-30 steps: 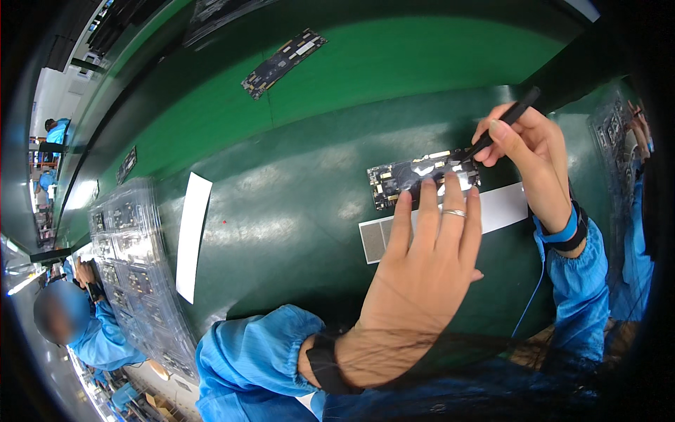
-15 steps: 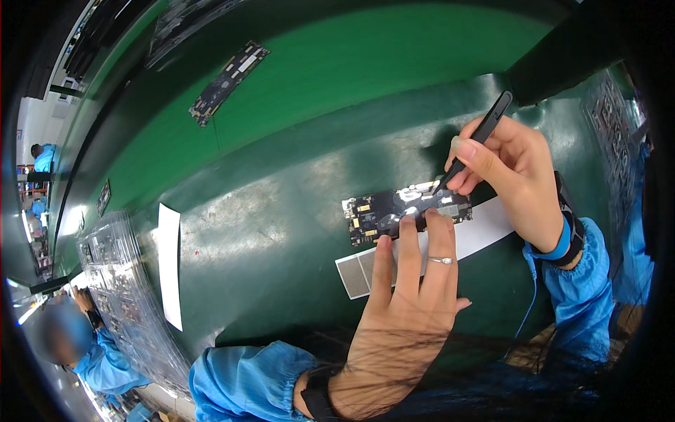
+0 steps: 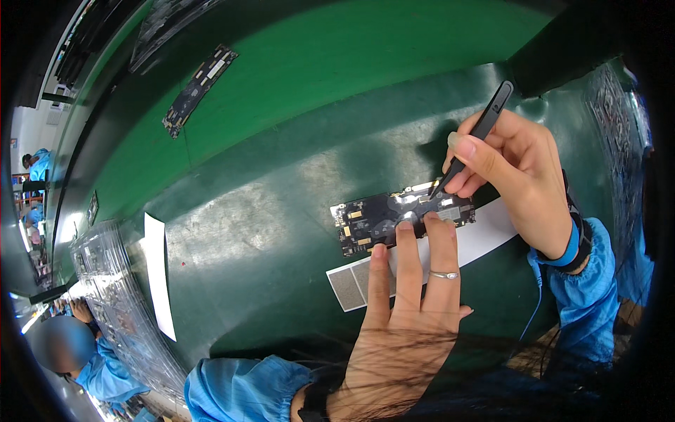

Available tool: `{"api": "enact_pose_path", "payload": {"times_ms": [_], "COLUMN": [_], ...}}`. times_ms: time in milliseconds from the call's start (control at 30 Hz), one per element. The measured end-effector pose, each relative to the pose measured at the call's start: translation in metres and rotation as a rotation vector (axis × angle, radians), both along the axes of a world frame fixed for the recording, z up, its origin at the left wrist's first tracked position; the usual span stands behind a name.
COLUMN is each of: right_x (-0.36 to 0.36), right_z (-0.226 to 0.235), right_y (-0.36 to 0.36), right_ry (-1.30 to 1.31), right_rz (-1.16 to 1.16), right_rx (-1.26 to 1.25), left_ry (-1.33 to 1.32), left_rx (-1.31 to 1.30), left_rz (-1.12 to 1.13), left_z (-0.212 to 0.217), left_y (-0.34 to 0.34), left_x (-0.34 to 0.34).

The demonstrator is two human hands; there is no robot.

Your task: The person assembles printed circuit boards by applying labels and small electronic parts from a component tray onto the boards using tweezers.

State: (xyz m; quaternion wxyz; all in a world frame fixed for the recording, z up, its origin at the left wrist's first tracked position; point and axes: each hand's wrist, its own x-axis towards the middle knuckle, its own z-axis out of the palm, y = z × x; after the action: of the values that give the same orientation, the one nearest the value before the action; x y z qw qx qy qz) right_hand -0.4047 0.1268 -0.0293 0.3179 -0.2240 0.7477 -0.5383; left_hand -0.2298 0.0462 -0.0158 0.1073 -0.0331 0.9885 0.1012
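A dark circuit board (image 3: 383,214) with gold and silver parts lies on the green mat. My left hand (image 3: 404,330) rests flat on it, fingers spread, with the fingertips touching the board's near side. In my right hand (image 3: 527,172) black tweezers (image 3: 485,126) are pinched between thumb and fingers, slanting down. Their tip meets the board's far edge, right of its middle; whether anything is between the tips is too small to tell. Under my left fingers and beside the board runs a white strip (image 3: 489,235) with grey rectangular pads (image 3: 346,288) at its left end.
Another circuit board (image 3: 200,91) lies at the far left on the green surface (image 3: 337,63). A white strip (image 3: 159,274) lies at the left, beside stacked clear trays (image 3: 119,281). More trays (image 3: 615,133) stand right. A blue cord (image 3: 532,309) hangs from my right wristband. A co-worker (image 3: 105,373) sits left.
The view has shifted slightly, so the far-left board and the white strip sit further left. Both hands keep nearly the same pose, and the tweezers' tip stays at the board's far edge.
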Motion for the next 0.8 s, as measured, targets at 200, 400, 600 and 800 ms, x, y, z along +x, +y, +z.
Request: {"api": "enact_pose_path", "payload": {"times_ms": [200,400,600,800], "right_x": [-0.001,-0.001,-0.007,-0.003], "right_z": [0.001,0.000,0.006,0.002], "right_y": [-0.001,-0.003,-0.001,-0.001], "right_ry": [-0.010,-0.025,-0.051,-0.007], "right_rz": [0.005,0.012,0.024,0.029], "right_rx": [-0.007,0.001,-0.003,0.015], "left_ry": [0.262,0.215,0.157,0.110], "left_rx": [-0.223,-0.130,-0.075,0.035], "left_rz": [0.015,0.028,0.045,0.048], "left_z": [-0.038,-0.031,-0.014,-0.014], "left_y": [0.012,0.011,0.031,0.000], "left_x": [0.009,0.008,0.008,-0.003]}}
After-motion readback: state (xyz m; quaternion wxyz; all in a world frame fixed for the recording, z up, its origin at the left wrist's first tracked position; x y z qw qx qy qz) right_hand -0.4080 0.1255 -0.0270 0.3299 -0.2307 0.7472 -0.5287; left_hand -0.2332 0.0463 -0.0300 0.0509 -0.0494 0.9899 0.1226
